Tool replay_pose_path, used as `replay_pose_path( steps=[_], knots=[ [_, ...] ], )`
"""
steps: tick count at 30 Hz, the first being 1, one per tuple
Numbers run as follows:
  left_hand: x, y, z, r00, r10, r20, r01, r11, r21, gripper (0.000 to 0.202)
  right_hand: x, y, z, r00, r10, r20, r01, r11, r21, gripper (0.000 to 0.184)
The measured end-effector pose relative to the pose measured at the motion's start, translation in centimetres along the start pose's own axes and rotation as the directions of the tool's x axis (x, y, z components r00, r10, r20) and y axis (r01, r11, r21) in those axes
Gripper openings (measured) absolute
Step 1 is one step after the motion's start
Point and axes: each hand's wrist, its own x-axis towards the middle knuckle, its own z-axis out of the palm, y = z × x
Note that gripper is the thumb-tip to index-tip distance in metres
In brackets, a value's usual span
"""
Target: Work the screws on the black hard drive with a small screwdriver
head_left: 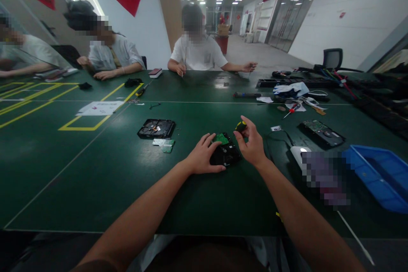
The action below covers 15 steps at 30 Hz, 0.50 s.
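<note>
A black hard drive (232,155) with a green circuit board (222,138) lies on the green table in front of me. Across its left side rests my left hand (204,156), fingers spread over its edges and steadying it. My right hand (251,143) is closed round the yellow and black handle of a screwdriver (241,126), just above the drive's right side. The screwdriver's shaft and tip cannot be made out. To the left sits another hard drive (157,128), with a loose circuit board (164,144) close in front of it.
At the right are a blue bin (379,178), a further hard drive (321,133) and a white device (301,157) with a cable. Farther back lie a red screwdriver (291,110) and white gloves (290,89). Several people sit across the table, one (197,51) directly opposite.
</note>
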Motion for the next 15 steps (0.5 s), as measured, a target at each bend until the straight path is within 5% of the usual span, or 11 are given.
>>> replay_pose_path(
  steps=[15],
  knots=[
    [0.04, -0.08, 0.02, 1.000, 0.002, 0.001, -0.002, 1.000, -0.021, 0.108, -0.18, 0.24, -0.03, 0.998, 0.017, 0.062, -0.023, 0.996, 0.091, 0.064]
  ],
)
